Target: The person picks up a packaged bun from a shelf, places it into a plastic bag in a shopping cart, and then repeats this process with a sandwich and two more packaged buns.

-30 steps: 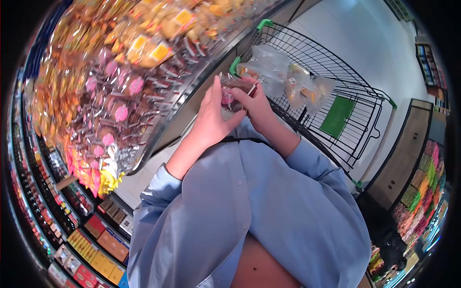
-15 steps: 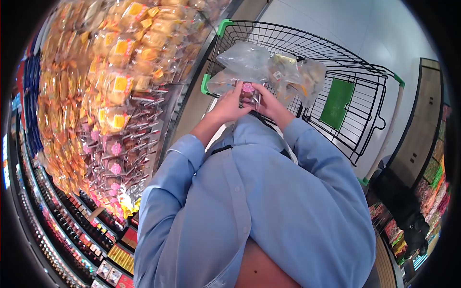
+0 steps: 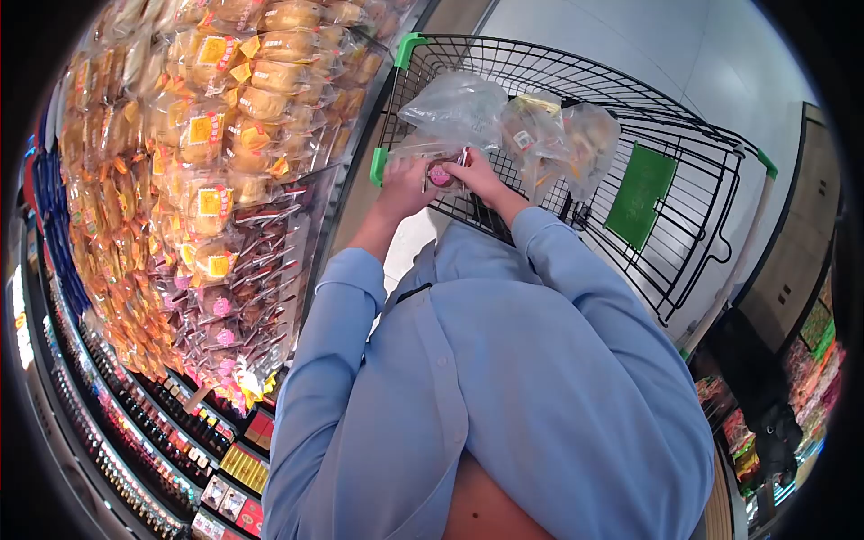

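Between my two hands is a small clear-wrapped pastry with a round pink sticker and dark contents. My left hand grips its left side. My right hand closes on its right side, the thumb near the sticker. Both hands are over the near edge of a black wire shopping cart with green corners. Beyond my fingers a cloudy plastic bag lies in the cart. To its right are a clear bag with a white label and another clear bag of food.
Stacks of wrapped bread fill the display on the left, with pink-stickered packs lower down. Shelves of bottles and boxes curve along the lower left. A green panel hangs on the cart's wire. Something black is at the right.
The wrapped pastry has moved slightly left and tilted in my hands. My left hand has shifted left to its side. The view has shifted a little.
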